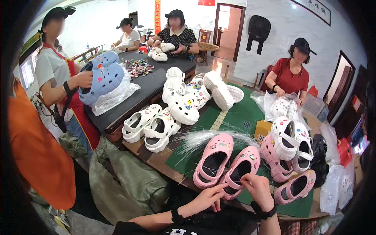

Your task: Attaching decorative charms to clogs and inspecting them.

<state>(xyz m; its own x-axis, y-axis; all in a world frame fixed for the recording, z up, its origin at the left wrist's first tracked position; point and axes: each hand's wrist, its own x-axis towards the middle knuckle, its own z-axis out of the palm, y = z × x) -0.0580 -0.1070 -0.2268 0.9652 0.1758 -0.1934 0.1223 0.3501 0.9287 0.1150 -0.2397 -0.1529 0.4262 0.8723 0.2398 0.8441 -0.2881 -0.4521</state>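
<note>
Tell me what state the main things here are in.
Left hand: index finger extended
Right hand: fingers bent, grip unclear
Pink clogs by the hands: upright, decorated
Tipped white clog: sole showing
Blue clogs: held up
Colourful pieces: loose, spread out
Clear strands: loose, fanned out
Back doorway: open

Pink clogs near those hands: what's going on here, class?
The person's left hand and right hand are at the heel of a pink clog, its mate alongside. Clear strands lie behind them. Farther off, a co-worker in a red shirt handles white clogs in clear plastic; another holds blue clogs.
</note>
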